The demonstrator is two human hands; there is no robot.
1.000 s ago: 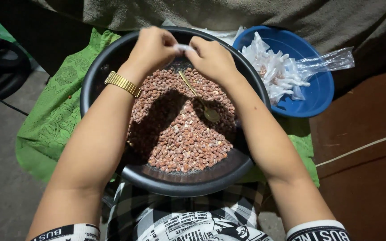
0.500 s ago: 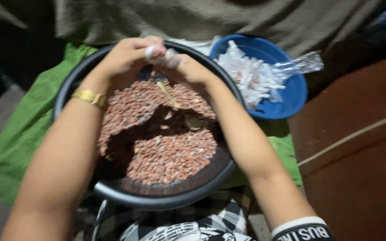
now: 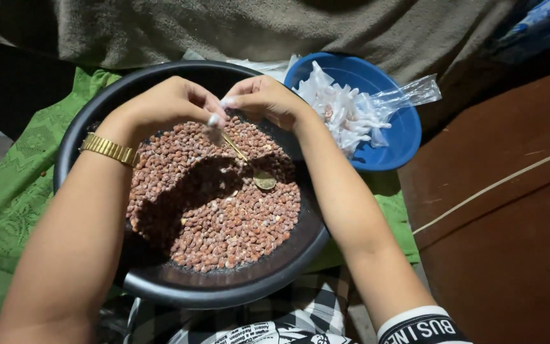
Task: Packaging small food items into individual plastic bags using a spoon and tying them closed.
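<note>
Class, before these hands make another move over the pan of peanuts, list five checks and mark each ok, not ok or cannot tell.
1. Left hand and right hand meet over the black pan: ok.
2. Small clear packet pinched between fingertips: ok.
3. Packet sealed: cannot tell.
4. Spoon rests on the peanuts: ok.
5. Blue bowl beside the pan holds packets: ok.

The person's two forearms were bare up to short sleeves. A gold-coloured, ribbed metal bracelet (image 3: 108, 149) circled the left wrist. The right sleeve ended in a black cuff with white edging and white lettering (image 3: 420, 328). Below lay black-and-white checked fabric clothing (image 3: 300, 312).
</note>
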